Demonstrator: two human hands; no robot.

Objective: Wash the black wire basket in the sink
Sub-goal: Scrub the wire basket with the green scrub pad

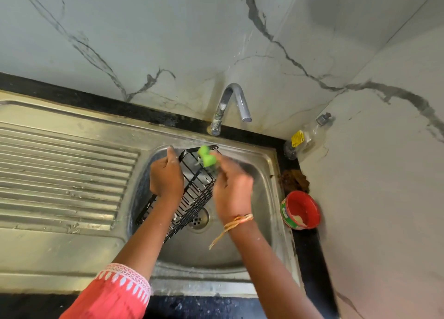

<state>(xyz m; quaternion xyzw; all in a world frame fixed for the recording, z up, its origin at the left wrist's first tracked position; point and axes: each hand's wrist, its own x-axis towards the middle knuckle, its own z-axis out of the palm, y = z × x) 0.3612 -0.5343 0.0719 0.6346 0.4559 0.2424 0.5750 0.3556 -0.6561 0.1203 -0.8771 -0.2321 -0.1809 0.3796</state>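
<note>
The black wire basket (195, 188) stands tilted in the steel sink (264, 193), its far end up near the back rim. My left hand (165, 174) grips the basket's left side. My right hand (231, 188) holds a green scrubber (206, 156) against the basket's upper end; this hand is motion-blurred. The basket's lower end rests close to the drain (199, 219).
A chrome tap (230, 107) rises behind the sink; no water is visible. The ribbed draining board (60, 174) lies left. On the right counter stand a red tub (301, 209), a brown scouring pad (294, 179) and a clear bottle (307, 138) in the corner.
</note>
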